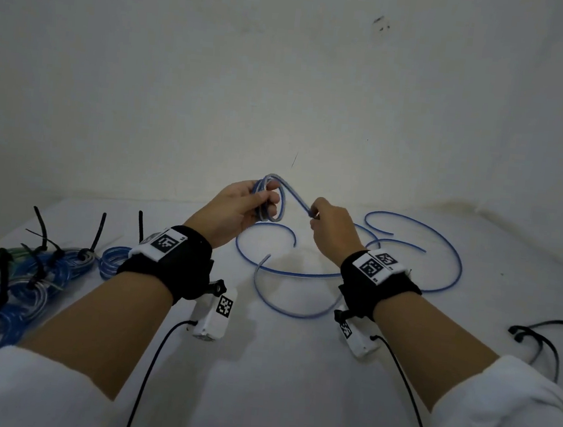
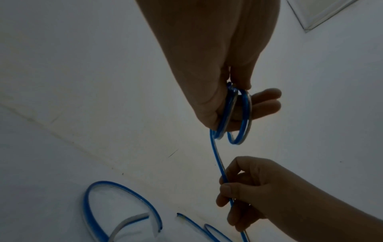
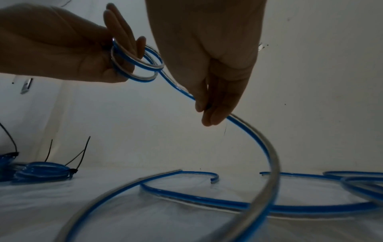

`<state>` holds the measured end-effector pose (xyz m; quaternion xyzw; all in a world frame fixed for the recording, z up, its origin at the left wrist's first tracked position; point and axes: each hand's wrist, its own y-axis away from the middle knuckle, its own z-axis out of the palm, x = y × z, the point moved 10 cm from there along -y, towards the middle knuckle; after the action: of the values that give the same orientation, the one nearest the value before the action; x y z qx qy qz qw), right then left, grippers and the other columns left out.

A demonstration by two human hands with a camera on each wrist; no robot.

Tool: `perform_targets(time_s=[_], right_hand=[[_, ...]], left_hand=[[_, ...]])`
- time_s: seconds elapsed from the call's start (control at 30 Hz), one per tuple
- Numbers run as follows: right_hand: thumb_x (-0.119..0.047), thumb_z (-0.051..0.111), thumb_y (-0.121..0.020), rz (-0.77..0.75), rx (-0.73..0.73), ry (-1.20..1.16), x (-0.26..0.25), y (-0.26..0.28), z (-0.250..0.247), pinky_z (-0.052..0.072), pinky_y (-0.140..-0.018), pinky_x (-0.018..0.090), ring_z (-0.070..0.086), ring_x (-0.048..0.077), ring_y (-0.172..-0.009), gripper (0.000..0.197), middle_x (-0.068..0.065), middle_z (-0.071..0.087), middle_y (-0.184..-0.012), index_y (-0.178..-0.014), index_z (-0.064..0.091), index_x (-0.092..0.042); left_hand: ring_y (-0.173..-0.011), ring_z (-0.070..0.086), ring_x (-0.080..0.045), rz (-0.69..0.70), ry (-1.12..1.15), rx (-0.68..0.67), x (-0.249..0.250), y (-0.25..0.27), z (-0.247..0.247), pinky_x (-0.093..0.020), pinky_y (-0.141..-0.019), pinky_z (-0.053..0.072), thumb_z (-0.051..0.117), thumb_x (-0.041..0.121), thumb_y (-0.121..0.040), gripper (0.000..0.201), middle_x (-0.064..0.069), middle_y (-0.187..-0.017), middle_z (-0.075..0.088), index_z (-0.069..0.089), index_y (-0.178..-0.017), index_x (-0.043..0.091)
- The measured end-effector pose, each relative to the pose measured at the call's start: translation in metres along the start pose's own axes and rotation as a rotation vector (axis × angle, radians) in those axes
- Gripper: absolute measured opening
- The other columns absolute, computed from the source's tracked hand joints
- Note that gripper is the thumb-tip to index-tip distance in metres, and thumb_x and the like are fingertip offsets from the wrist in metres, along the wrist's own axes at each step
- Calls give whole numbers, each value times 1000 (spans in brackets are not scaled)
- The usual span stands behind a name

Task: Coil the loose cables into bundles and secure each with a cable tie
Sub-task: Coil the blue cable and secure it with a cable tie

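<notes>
i see a white table (image 1: 275,367) under dim light, its far edge meeting a plain white wall (image 1: 218,69) with a few dark marks (image 1: 381,22).

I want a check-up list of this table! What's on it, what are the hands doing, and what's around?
Surface: white cloth-covered table.
Job's things: blue-and-clear cable, partly coiled in the air; tied blue and green cable bundles at left.
Clutter: spare black cable ties at right.
Hands: left hand grips the small coil; right hand pinches the running cable.
Cables: loose blue cable pieces lying on the table.
Surroundings: plain white wall.
</notes>
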<state>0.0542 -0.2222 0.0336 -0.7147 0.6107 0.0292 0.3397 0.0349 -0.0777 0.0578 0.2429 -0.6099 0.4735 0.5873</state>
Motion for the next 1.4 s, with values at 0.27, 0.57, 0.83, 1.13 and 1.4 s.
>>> perform_targets(time_s=[0.27,0.57,0.83,1.13,1.4], right_hand=[[5,38,-90,-20,73,-29,2,2,-12,43,-60,38,53,33,-71,14,21,60,-84,-97,49,0],[10,58,-80,129,-156,-100,11,4,17,56,-66,49,64,37,-74,27,21,53,-91,-98,43,-3],[-2,49,-89,-219,-169,19,-44,10,17,42,-71,30,60,29,-86,15,13,65,-93,-97,61,-3],[1,57,-84,-425,-58,115,-64,14,2,36,-61,31,45,24,-68,6,13,53,-90,-89,55,-2],[2,60,-82,-575,-12,223,-76,13,0,43,-62,35,54,31,-68,9,14,63,-79,-84,68,-2]], left_hand=[[-56,40,-8,-46,-12,20,-12,-2,-7,-19,-63,40,26,8,-101,26,2,-69,45,52,-97,6],[-89,66,-13,94,36,59,5,-5,-4,-26,-85,53,26,13,-102,28,-4,-104,69,50,-112,5],[-115,52,-11,195,-594,133,2,-7,-3,-25,-92,46,28,8,-100,19,-7,-134,51,34,-117,2],[-93,66,-19,75,-999,31,-17,-2,0,-31,-83,50,29,9,-99,11,-15,-100,62,36,-91,9],[-70,59,-14,-7,-1088,-28,-30,-2,1,-24,-70,46,31,9,-97,24,-2,-78,66,35,-76,21]])
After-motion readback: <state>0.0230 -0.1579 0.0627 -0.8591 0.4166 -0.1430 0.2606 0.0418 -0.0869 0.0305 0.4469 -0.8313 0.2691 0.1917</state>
